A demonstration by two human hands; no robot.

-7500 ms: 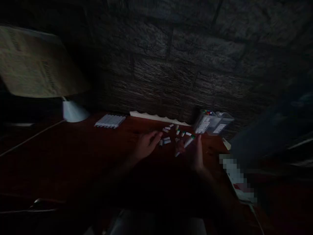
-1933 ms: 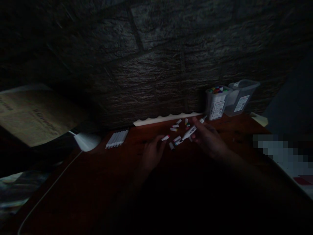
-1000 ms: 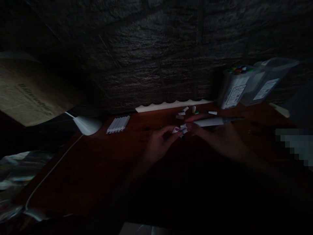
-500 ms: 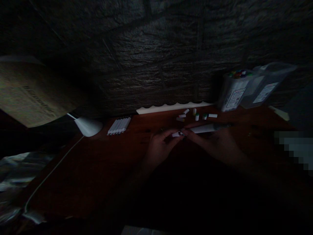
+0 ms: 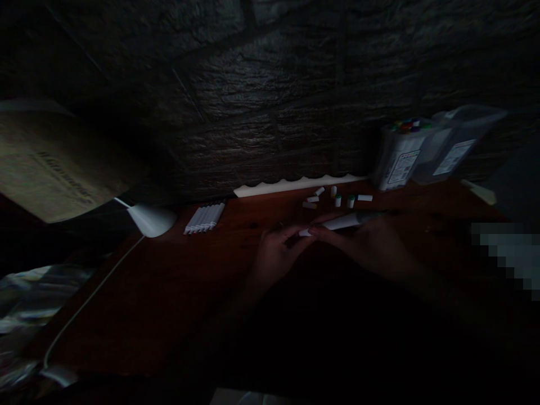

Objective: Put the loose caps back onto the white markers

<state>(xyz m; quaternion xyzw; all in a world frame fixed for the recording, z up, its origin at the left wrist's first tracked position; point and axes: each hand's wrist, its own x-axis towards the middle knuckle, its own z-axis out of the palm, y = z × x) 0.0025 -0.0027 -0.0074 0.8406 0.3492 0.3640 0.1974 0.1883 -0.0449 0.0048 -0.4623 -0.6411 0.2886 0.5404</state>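
In dim light my right hand (image 5: 371, 244) grips a white marker (image 5: 343, 222) that lies level, pointing left. My left hand (image 5: 276, 256) meets it, fingers pinched on a small white cap (image 5: 304, 232) at the marker's left end. Both hands hover over a reddish wooden table (image 5: 169, 281). Several loose white caps (image 5: 335, 199) with coloured tips lie just beyond the hands. A row of white markers (image 5: 205, 217) lies side by side further left.
A clear container of coloured markers (image 5: 399, 154) and a second clear container (image 5: 458, 146) stand at the back right against a dark stone wall. A white scalloped strip (image 5: 295, 184) runs along the wall. A white lamp base (image 5: 152, 219) with a cable and a brown cardboard box (image 5: 54, 163) sit left.
My left hand picked a cap from the table and brought it to the left end of the marker in my right hand. The cap now sits against the marker's end.
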